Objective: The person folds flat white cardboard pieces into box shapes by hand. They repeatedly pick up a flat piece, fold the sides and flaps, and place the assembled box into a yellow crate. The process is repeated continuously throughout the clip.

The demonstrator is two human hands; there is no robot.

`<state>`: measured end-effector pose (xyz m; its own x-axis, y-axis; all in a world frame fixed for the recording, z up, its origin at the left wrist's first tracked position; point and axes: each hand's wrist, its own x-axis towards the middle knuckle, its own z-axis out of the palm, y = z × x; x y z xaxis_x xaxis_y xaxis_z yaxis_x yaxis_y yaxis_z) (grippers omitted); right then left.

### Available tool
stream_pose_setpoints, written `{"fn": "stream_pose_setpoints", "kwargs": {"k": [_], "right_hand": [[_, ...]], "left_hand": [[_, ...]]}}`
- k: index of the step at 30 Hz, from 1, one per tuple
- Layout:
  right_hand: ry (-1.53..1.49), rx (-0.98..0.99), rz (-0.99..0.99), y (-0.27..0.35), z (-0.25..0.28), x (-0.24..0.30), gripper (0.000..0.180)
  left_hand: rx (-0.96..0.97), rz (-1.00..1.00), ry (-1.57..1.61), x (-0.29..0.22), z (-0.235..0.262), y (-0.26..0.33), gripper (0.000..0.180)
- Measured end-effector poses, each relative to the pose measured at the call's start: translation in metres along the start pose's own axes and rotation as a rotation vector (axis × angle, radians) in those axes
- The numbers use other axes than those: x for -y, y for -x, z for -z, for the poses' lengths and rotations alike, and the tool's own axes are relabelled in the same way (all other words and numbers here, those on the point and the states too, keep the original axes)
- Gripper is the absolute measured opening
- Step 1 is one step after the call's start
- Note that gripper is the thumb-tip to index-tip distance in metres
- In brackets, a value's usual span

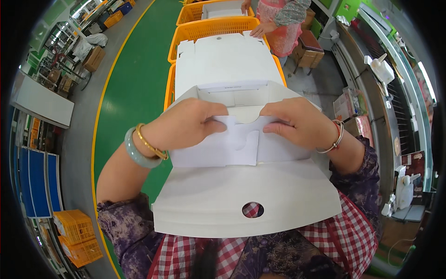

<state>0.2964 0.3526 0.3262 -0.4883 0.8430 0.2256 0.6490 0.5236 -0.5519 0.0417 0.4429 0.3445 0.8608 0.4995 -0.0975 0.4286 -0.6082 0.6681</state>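
Observation:
A white cardboard box [204, 195], partly folded, is in front of my body. Its wide near flap has an oval hole, through which my checked apron shows. Fingers and thumb of my left hand [188, 122] pinch the upper edge of an upright white panel [241, 144] on the left. My right hand [302, 120] grips the same edge on the right, beside a curved notch. Overlapping tabs with a curved cut show at the panel's middle. Beyond the panel lies the box's open inside [232, 96]; its floor is mostly hidden.
Flat white cardboard [225, 60] rests over orange plastic crates [211, 29] ahead. Another person's hand [263, 29] touches its far right corner. A metal-edged bench with a white bottle [382, 69] runs along the right. Left lies a green floor lane [134, 69] with a yellow line.

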Motion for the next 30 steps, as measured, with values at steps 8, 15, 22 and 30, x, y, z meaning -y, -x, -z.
{"fn": "stream_pose_setpoints", "kwargs": {"k": [8, 15, 22, 30], "right_hand": [[-0.172, 0.057, -0.007, -0.002, 0.001, -0.007, 0.022], [-0.055, 0.090, -0.033, -0.007, 0.001, 0.007, 0.021], [0.099, 0.099, -0.123, 0.000, 0.014, -0.006, 0.021], [0.190, -0.008, -0.155, 0.033, 0.007, -0.029, 0.017]], "left_hand": [[-0.007, -0.096, 0.180, 0.002, -0.004, -0.004, 0.010], [-0.094, 0.014, 0.227, 0.001, -0.016, 0.007, 0.010], [-0.160, -0.081, -0.223, 0.026, 0.009, 0.024, 0.022], [-0.430, 0.036, -0.293, 0.055, -0.020, 0.062, 0.030]]}}
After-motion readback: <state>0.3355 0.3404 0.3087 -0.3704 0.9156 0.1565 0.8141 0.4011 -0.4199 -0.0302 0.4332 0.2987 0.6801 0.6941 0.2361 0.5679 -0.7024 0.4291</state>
